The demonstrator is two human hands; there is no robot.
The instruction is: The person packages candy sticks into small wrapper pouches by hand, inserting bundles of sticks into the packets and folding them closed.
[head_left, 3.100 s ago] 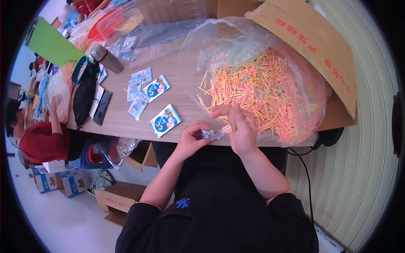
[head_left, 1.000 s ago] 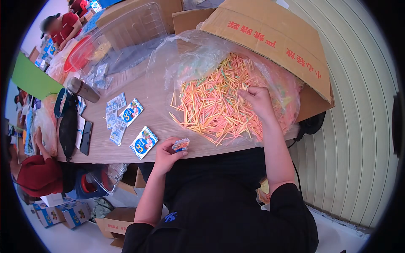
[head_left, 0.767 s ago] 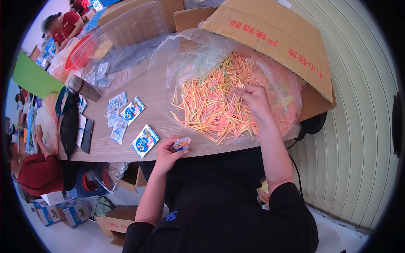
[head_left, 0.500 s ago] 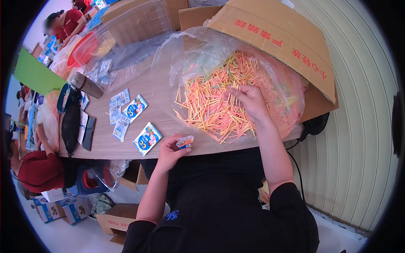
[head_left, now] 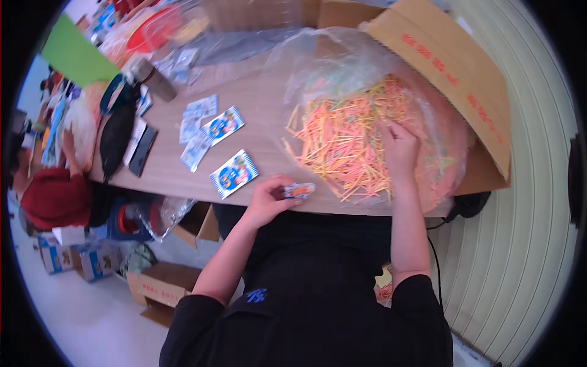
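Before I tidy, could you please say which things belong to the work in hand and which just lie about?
Apparently in use:
- packet in the left hand
- coloured sticks by the right hand
- clear plastic bag
- printed packets

Lying about:
- phone
- metal flask
- black pouch

On the worktop (head_left: pixel 251 101) at right, sticks (head_left: pixel 342 137) in a plastic bag (head_left: pixel 443 162), with a carton (head_left: pixel 443 58) behind; left of the bag, packets (head_left: pixel 235 174); farther left, a phone (head_left: pixel 143 151), with a flask (head_left: pixel 158 84) behind.

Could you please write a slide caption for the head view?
Left hand holding a small packet, right hand over a pile of colourful sticks.
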